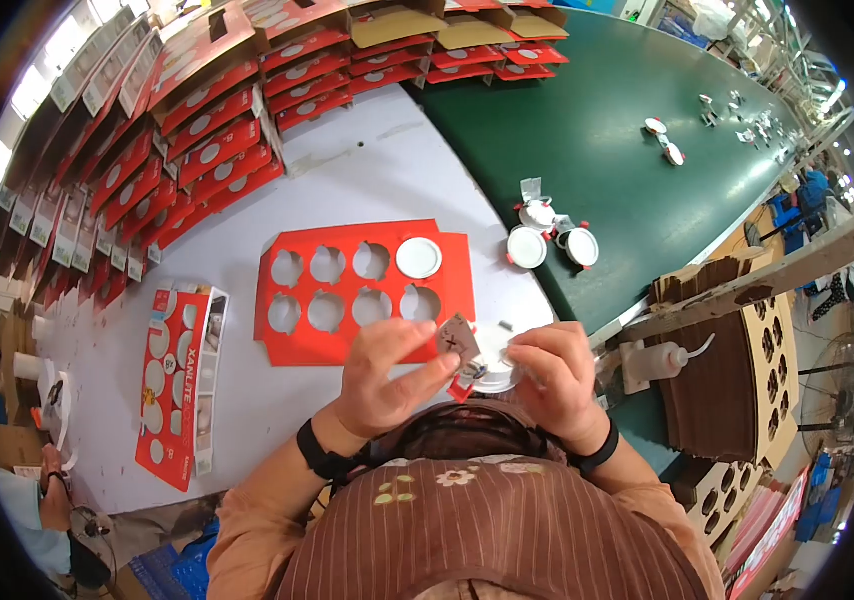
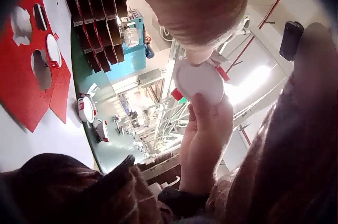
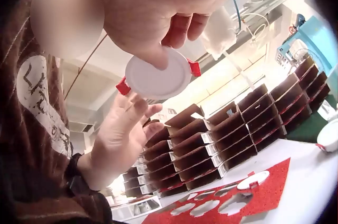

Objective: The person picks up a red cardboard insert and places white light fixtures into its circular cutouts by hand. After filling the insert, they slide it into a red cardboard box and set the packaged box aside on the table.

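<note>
In front of my chest a round white downlight (image 1: 492,362) with red side clips is between both hands. My right hand (image 1: 555,378) pinches its rim; in the right wrist view the thumb lies on the white face of the downlight (image 3: 158,77). My left hand (image 1: 387,372) holds the small square grey-brown piece (image 1: 457,340), marked with a cross, at the downlight's left side. Beyond the hands a red cardboard insert (image 1: 343,345) with two rows of round holes lies on the white table. Another white downlight (image 1: 418,258) sits in its far right hole.
Several downlights (image 1: 527,247) lie at the green table's (image 1: 547,130) near edge, more farther back. A printed red carton (image 1: 172,380) lies left of the insert. Stacked red boxes (image 1: 207,140) line the back. A bottle (image 1: 659,362) and cardboard stacks (image 1: 717,400) stand right. Another person's hand (image 1: 51,462) shows far left.
</note>
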A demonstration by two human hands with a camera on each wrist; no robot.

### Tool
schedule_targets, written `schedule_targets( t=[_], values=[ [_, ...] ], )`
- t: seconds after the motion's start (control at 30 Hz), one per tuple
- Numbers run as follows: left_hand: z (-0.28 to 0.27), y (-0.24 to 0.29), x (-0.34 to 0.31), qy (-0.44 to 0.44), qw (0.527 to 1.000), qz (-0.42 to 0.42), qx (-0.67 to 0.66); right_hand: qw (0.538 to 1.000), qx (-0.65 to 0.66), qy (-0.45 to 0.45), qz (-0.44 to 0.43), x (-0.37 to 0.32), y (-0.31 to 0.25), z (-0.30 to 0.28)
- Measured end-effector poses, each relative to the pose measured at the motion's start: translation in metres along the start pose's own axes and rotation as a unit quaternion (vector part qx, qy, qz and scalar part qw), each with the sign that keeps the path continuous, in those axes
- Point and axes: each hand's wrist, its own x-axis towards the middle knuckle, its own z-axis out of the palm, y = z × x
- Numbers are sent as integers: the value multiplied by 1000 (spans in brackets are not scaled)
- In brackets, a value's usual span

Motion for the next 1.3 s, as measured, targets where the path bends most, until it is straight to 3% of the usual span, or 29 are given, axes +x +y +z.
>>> schedule_targets(
  t=[0.07,0.13,0.23,0.3,0.33,0.37,0.4,0.43,0.47,0.53,0.57,0.6,0.7,0.73,0.8,0.9,0.93,1.0,1.17,1.23,1.3],
  values=[
    [-1,5,13,-56,997,31,-41,998,42,-37,31,2,1,-2],
    [6,8,19,-57,995,10,-83,990,93,-85,59,2,1,-1],
    [8,-3,11,-183,949,-135,-216,974,141,-114,139,-4,3,2],
    [13,-5,10,-217,940,-176,-196,941,177,-152,245,-15,11,7],
    [15,-6,8,-251,927,-217,-174,941,178,-152,245,-18,16,8],
    [23,-17,-3,-250,927,-219,-173,914,161,-185,322,-20,22,9],
    [35,-36,-26,-225,893,-349,-174,880,144,-219,396,-24,28,10],
    [45,-55,-50,-194,841,-476,-169,873,147,-190,425,-33,36,14],
    [44,-64,-65,-159,771,-596,-158,863,142,-170,454,-43,45,18],
    [34,-70,-52,-114,593,-731,-319,823,213,-140,508,-52,62,26],
    [26,-69,-39,-125,539,-734,-393,799,251,-136,530,-51,65,29],
    [27,-69,-39,-119,538,-738,-389,774,284,-130,551,-46,66,31],
    [40,-73,-42,-107,452,-754,-464,728,312,-166,588,-35,71,41],
    [43,-73,-44,-106,451,-754,-466,706,321,-171,607,-36,74,46],
    [48,-71,-44,-118,439,-771,-446,728,306,-167,591,-36,75,60],
    [49,-59,-40,-94,436,-776,-446,796,240,-156,533,-34,78,75],
    [50,-58,-42,-93,436,-776,-447,796,240,-157,533,-31,77,77],
    [52,-54,-44,-116,438,-768,-453,877,73,-188,436,-27,75,83],
    [52,-41,-40,-125,451,-766,-439,897,5,-223,382,-22,67,93],
    [49,-40,-40,-126,451,-767,-440,851,59,-231,468,-22,67,95],
    [49,-41,-42,-128,449,-766,-442,848,78,-217,477,-29,67,98]
  ],
)
